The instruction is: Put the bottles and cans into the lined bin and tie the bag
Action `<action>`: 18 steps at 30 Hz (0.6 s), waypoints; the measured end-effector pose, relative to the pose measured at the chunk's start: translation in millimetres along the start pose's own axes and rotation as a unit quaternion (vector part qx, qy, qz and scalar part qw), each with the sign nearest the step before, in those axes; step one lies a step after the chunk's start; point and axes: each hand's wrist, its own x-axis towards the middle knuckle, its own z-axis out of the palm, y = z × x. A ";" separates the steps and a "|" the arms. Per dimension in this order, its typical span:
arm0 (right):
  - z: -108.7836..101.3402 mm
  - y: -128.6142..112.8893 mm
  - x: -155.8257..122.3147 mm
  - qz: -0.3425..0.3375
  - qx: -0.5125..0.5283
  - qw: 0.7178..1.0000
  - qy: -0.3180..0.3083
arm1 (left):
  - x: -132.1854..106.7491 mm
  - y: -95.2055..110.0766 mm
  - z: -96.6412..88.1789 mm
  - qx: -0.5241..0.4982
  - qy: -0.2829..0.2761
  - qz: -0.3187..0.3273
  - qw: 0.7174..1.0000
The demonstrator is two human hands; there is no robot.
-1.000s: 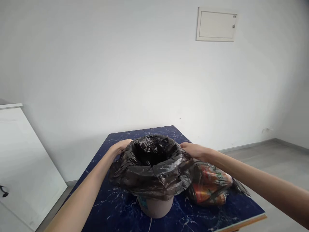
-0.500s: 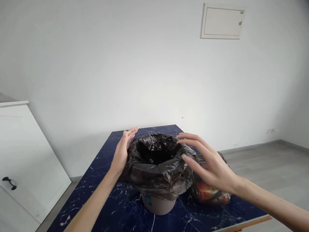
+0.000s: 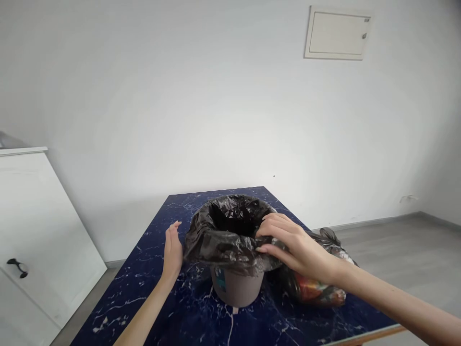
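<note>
A grey trash bin (image 3: 237,289) stands upright on the table, lined with a black garbage bag (image 3: 223,250) whose edge is folded down over the rim. The bag's mouth is wide and its inside is dark. My right hand (image 3: 288,240) pinches the bag at the right front of the rim, fingertips inside and thumb outside. To the left of the bin, my left hand (image 3: 173,251) is raised beside the bag with fingers stretched out, holding nothing. Behind my right forearm lies a filled, tied black bag (image 3: 313,290), partly hidden, with red and orange contents showing through.
The dark blue marble-patterned table (image 3: 144,269) reaches back to the white wall. A white cabinet (image 3: 39,230) with a black handle (image 3: 17,268) is at the left. Grey floor (image 3: 396,245) shows at the right, and a panel (image 3: 337,33) is set in the wall.
My right hand has come down onto the rim and taken hold of the bag. My left hand has drawn back and left, away from the bag. More of the bin's side shows.
</note>
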 end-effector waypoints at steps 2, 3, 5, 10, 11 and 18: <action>3.5 11.7 7.4 0.025 -0.019 0.999 0.006 | 6.5 -20.7 -7.4 0.026 0.007 -0.024 0.999; 5.3 19.4 11.2 0.043 -0.032 0.999 0.006 | 7.9 -30.2 -10.5 0.038 0.004 -0.031 0.999; 8.7 38.9 19.0 0.092 -0.067 0.994 0.002 | 7.2 -46.2 -14.6 0.059 -0.010 -0.037 0.998; 8.1 99.7 35.4 0.218 -0.154 0.963 -0.032 | -6.3 -62.0 -14.1 0.101 -0.051 0.004 0.994; 5.9 111.5 37.1 0.230 -0.163 0.959 -0.034 | -9.1 -61.7 -13.2 0.109 -0.060 0.016 0.992; -18.9 170.0 29.1 0.303 -0.230 0.923 -0.051 | -17.9 -54.5 -12.3 0.150 -0.100 0.068 0.981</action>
